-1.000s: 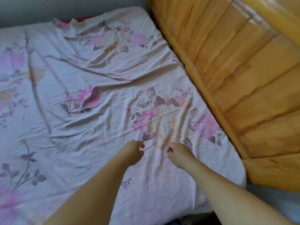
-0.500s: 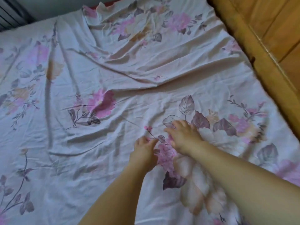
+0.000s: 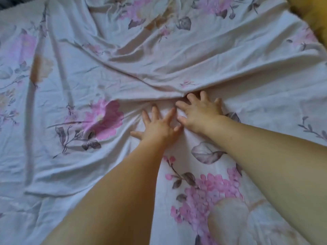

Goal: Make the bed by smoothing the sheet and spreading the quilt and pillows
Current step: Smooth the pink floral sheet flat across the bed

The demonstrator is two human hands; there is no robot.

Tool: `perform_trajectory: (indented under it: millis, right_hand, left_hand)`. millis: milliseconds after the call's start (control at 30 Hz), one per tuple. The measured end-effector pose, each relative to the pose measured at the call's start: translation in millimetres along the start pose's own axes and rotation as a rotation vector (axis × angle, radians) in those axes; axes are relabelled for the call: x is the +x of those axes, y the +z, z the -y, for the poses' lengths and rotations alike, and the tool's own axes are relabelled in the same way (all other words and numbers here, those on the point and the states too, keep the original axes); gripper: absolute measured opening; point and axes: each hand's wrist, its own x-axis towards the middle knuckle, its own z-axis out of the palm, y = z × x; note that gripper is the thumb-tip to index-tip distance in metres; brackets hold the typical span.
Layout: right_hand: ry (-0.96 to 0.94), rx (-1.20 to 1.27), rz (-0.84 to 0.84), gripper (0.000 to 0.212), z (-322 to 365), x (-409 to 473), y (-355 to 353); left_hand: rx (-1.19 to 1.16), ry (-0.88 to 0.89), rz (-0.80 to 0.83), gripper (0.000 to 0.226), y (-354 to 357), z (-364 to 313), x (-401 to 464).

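Pale cotton printed with pink blooms and grey leaves, the sheet (image 3: 74, 82) covers the whole bed in your view, rumpled at nine o'clock where a long ridge runs up and down. Toward the middle, your left hand (image 3: 159, 129) lies flat on the sheet, its grip apart, fingers splayed and straight, pressing the cloth down. Just beside it at three o'clock, your right hand (image 3: 200, 114) does the same, fingers spread wide, its fingertips touching a thick diagonal fold (image 3: 134, 76) that crosses the bed toward twelve o'clock. The two thumbs sit almost touching. At the far two o'clock corner a strip of yellow wood (image 3: 316, 16) shows.
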Motion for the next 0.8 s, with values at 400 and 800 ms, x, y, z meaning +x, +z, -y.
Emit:
perform_trajectory:
  millis: [400,800]
  right_hand:
    - [0.146,0.179,-0.220,0.049,-4,133,-68]
    - [0.486,0.546,-0.686,0.037,-30,191,-116]
  left_hand:
    - [-0.008,0.113,-0.476,0.063,-6,-17,91]
    - [-0.189,0.279,-0.806,0.051,-2,-8,90]
